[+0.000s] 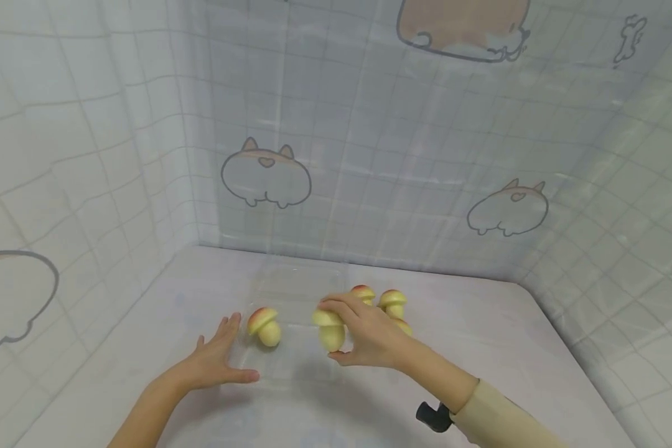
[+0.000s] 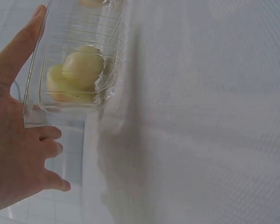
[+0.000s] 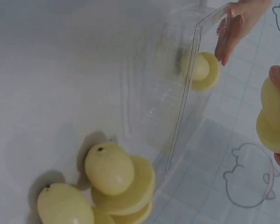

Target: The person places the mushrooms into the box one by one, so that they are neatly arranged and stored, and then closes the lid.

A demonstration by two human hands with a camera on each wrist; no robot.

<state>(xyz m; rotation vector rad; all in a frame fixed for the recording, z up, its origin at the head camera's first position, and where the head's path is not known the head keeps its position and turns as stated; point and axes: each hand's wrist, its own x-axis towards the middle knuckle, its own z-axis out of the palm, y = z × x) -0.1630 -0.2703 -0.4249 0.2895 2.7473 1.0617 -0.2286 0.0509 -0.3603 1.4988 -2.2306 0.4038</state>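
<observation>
My right hand (image 1: 369, 336) pinches a yellow toy mushroom (image 1: 331, 335) between thumb and fingers, over the right side of a clear plastic container (image 1: 291, 376). In the right wrist view the held mushroom (image 3: 272, 119) is at the right edge, partly cut off. Another mushroom (image 1: 267, 330), its cap tinged red, lies inside the container's left part. My left hand (image 1: 210, 364) spreads its fingers along the container's left edge, thumb at the near corner. The left wrist view shows that hand (image 2: 16, 149) at the container's rim (image 2: 33, 88).
Several more mushrooms (image 1: 393, 303) stand grouped on the white table (image 1: 470, 348), right of the container and partly hidden by my right hand. The container's clear lid (image 1: 299, 280) lies folded back behind it. Patterned curtains (image 1: 369, 155) enclose the table's back and sides.
</observation>
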